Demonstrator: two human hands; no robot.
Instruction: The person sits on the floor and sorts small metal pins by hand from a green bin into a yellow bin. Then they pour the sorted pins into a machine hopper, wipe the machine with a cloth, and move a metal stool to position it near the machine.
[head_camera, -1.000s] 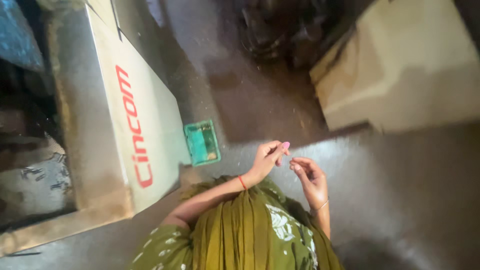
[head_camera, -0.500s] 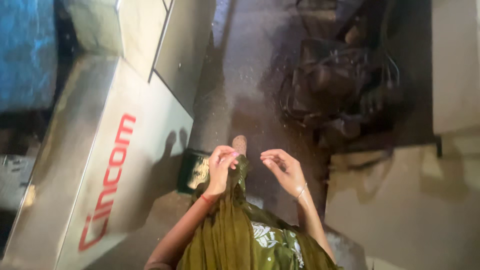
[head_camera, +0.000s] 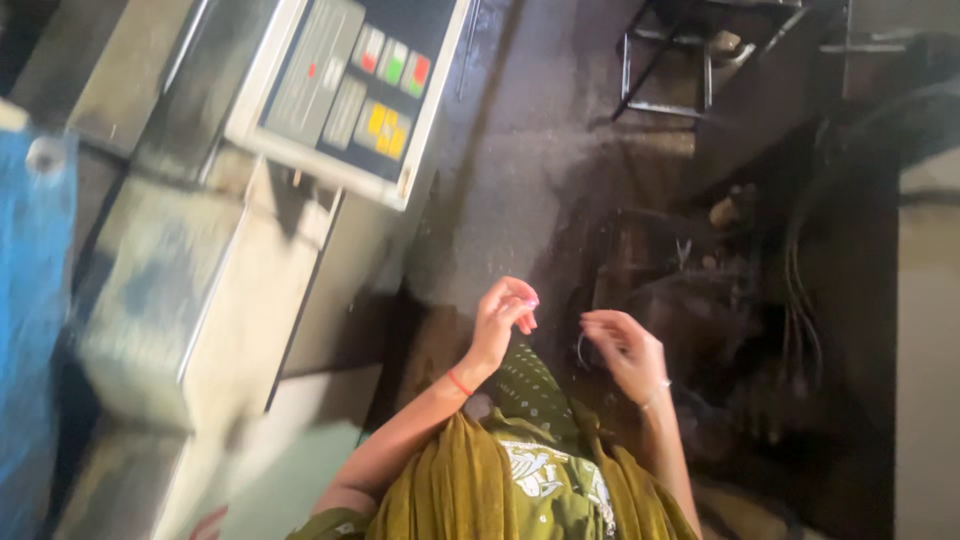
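Both hands are up in front of the chest, close together but not touching. The left hand (head_camera: 503, 312) has its fingers curled in with the tips pinched together, like it's nipping something tiny, but whatever it is is too small and blurry to make out. The right hand (head_camera: 622, 350) is half open, fingers loosely bent toward the left one, and there's a thin dark curved thing (head_camera: 581, 350) at its fingertips, maybe a ring or a wire loop; can't tell if it's actually gripped.

There's a red thread band (head_camera: 459, 383) on the left wrist and a thin bangle (head_camera: 657, 395) on the right. An olive-green scarf (head_camera: 470, 490) hangs just below.

To the left, a machine cabinet (head_camera: 200, 300) with a control panel (head_camera: 350, 85) of coloured buttons stands close by. The dark floor (head_camera: 520, 180) runs ahead between it and a heap of dark metal clutter (head_camera: 740, 320) on the right, so the free room is mostly straight ahead.
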